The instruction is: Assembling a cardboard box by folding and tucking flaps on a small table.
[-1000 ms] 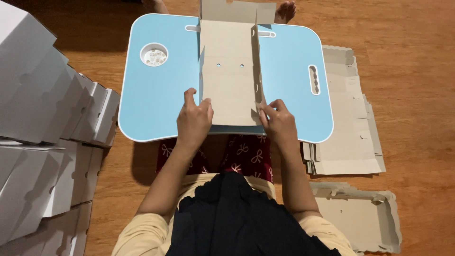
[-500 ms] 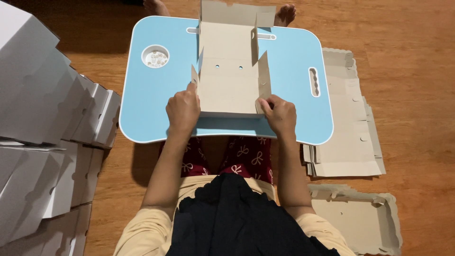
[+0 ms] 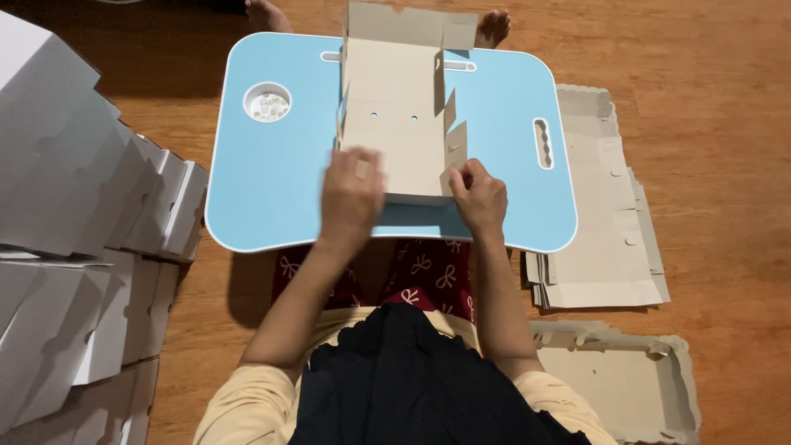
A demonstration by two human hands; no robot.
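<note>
Blue lap table (image 3: 272, 189), cardboard box (image 3: 395, 124) (between hands)

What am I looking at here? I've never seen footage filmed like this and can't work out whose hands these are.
There is no machine: a camera worn on a person's head looks down at their own two bare hands. The person sits on a wooden floor with a light blue lap table over their legs. On it lies a partly folded cardboard box, side flaps raised. The left hand presses on its near edge; the right hand pinches the near right flap. Flat box blanks are stacked on the right, folded white boxes on the left.
</note>
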